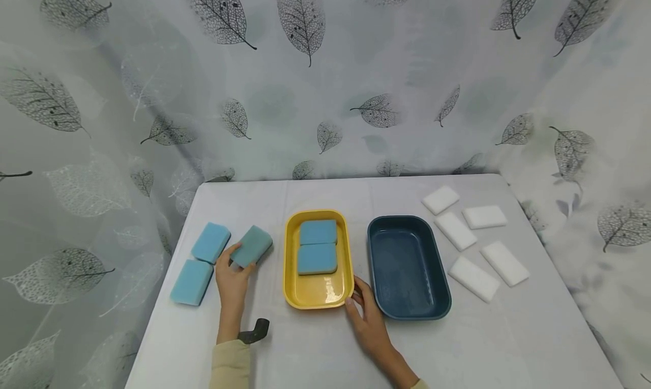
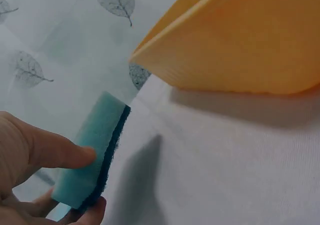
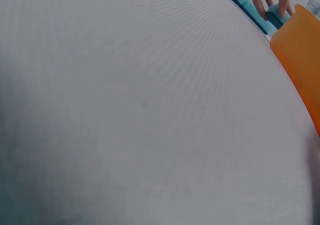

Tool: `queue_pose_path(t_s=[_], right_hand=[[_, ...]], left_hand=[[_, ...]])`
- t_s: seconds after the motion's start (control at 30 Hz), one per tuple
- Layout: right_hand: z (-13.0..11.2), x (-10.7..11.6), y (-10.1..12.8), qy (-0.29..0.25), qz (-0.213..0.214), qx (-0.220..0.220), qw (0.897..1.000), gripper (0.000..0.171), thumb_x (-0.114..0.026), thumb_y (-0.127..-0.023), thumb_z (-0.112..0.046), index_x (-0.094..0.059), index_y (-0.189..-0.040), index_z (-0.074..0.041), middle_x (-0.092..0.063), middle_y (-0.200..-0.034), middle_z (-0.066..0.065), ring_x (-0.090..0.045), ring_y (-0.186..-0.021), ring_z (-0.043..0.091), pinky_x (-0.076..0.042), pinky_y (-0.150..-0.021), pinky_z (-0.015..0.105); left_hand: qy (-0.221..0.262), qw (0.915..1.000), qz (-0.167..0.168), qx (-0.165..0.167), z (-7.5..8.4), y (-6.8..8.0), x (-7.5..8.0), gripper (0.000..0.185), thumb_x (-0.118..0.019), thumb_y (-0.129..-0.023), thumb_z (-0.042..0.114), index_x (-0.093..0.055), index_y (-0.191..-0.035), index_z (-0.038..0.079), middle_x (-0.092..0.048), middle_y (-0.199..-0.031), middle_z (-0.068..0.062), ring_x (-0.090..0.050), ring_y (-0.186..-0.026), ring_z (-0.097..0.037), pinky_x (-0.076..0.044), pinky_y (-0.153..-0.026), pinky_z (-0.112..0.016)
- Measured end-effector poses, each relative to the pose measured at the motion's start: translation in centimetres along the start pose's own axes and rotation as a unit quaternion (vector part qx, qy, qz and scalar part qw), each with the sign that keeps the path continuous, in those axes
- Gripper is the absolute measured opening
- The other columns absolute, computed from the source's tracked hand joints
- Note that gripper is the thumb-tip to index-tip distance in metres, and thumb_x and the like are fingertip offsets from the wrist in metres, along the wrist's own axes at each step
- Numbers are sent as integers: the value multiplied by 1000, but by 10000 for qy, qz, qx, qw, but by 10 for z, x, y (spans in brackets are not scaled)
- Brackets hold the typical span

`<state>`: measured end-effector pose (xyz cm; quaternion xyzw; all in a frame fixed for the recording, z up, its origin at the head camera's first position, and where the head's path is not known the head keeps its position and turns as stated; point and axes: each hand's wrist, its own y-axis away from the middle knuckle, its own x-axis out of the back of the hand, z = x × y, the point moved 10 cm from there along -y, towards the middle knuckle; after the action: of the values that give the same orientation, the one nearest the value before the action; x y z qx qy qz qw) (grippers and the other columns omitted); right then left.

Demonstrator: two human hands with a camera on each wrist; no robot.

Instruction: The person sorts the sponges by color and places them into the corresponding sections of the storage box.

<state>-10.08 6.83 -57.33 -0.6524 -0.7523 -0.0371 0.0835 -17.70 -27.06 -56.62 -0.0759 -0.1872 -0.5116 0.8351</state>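
My left hand (image 1: 233, 276) holds a blue sponge (image 1: 252, 246) between thumb and fingers, raised above the table left of the yellow tray (image 1: 292, 290). In the left wrist view this sponge (image 2: 100, 120) is tilted, its dark scouring side facing the tray. Inside the tray two blue sponges (image 1: 317, 258) lie one behind the other. My right hand (image 1: 370, 321) grips the tray's near right corner, thumb at the front and fingers along the side. Two more blue sponges (image 1: 191, 282) lie left of my left hand.
A dark blue tray (image 1: 409, 312) stands right of the yellow one, close beside my right hand. Several white sponge blocks (image 1: 474, 278) lie scattered at the right of the white-covered table (image 1: 315, 355). A leaf-patterned curtain (image 1: 432, 72) hangs behind.
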Motion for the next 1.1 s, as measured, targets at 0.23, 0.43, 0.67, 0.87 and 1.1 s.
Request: queue_pose_path(t_s=[0.23,0.43,0.67,0.87,1.1], right_hand=[[-3,1,0,-14,-4,27,10000,55,-50,-104,-19,-28,-152,-3,-36,-154,14,-48,-135,32,-46,-108,23],[11,0,-1,-29,64,66,10000,56,-50,-104,-19,-27,-153,-6,-35,-155,13,-48,-136,31,-44,-106,15],[36,-2,-1,45,83,35,9999,56,-50,-104,-24,-26,-155,-23,-33,-157,3,-47,-137,22,-43,-107,14],[36,-2,-1,-27,69,80,9999,56,-50,-104,-26,-26,-154,-24,-34,-157,1,-47,-137,21,-42,-107,13],[35,-2,-2,47,100,112,9999,55,-50,-104,-25,-27,-154,-23,-35,-156,1,-47,-137,18,-42,-108,13]], left_hand=[[429,9985,-236,252,11,9,2,66,-70,-82,-9,-53,-139,20,-28,-159,-11,-25,-148,-40,-41,-112,-57],[708,9967,-383,133,25,13,2,74,-71,-80,-12,-48,-143,22,-21,-161,-8,-24,-147,-45,-43,-110,-57],[615,9964,-580,118,30,15,-2,89,-71,-79,-12,-35,-153,21,-17,-159,-12,-26,-146,-45,-41,-111,-58],[542,9950,-834,95,32,18,-10,88,-72,-78,-13,-38,-152,20,-18,-155,-14,-28,-144,-43,-43,-110,-56],[715,9885,-1333,-61,41,25,-19,86,-71,-79,-12,-41,-147,32,-33,-153,-11,-46,-134,-39,-52,-101,-49]])
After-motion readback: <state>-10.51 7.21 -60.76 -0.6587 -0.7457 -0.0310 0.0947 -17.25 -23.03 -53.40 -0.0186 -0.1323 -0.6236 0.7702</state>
